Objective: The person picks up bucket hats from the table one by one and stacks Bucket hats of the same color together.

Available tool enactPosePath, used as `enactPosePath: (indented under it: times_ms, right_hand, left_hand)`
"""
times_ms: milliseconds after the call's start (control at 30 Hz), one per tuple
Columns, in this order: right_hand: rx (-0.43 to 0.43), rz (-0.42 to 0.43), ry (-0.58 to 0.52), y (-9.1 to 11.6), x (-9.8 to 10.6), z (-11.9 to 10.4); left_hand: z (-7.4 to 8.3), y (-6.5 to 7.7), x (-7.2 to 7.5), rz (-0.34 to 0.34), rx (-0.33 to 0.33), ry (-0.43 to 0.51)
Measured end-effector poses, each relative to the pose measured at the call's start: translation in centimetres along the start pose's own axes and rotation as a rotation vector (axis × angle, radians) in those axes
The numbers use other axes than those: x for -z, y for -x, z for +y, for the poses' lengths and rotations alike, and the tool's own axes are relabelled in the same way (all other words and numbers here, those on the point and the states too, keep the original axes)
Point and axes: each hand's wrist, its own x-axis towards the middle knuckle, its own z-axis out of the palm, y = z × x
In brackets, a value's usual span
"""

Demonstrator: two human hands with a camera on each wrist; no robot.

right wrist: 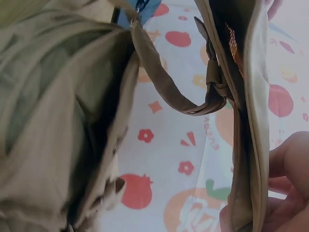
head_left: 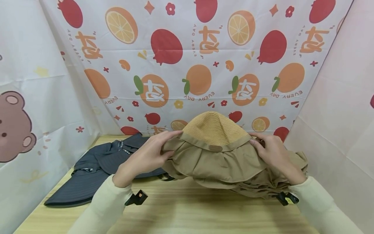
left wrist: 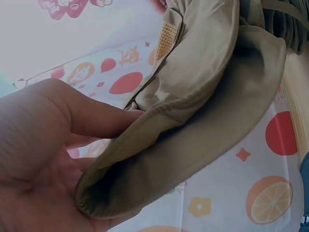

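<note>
A khaki sun hat with a pleated brim [head_left: 216, 165] and a woven straw-coloured crown [head_left: 214, 128] is held up over the table, crown upward. My left hand [head_left: 149, 152] pinches its left side at the band, and my right hand [head_left: 273, 151] pinches the right side. In the left wrist view the left thumb presses on the folded khaki brim [left wrist: 193, 87], whose underside gapes open. The right wrist view shows the right hand [right wrist: 294, 179] gripping the brim's edge, with a knotted fabric strap [right wrist: 166, 89] hanging from the hat. Brim and hands partly hide what lies behind.
More khaki hats [head_left: 263, 188] lie stacked at the right, below the held one. Dark navy hats [head_left: 96, 162] sit at the left on the wood-grain table [head_left: 175, 211]. Fruit-printed cloth [head_left: 198, 65] hangs behind, with pale cloth on both sides.
</note>
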Motion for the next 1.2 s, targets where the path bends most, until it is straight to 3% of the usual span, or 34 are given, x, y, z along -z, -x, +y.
enactPosePath:
  times_ms: [233,633,967,1200]
  right_hand:
    - [-0.003,0.039,0.040,-0.6,1.9,1.7]
    - [-0.023,-0.036,0.135,-1.9,5.2,5.4]
    - [-0.071,0.066,0.230,-2.7,8.2,8.6]
    - [-0.138,-0.019,0.250,-2.5,9.2,10.9]
  left_hand:
    - [0.9,-2.4,-0.9,-0.007,-0.051,0.041]
    - [2.0,-7.2,-2.7,-0.031,-0.095,0.041]
    - [3.4,-11.8,-5.0,-0.015,-0.118,0.047]
    - [4.3,-13.8,-7.3,-0.112,-0.101,0.020]
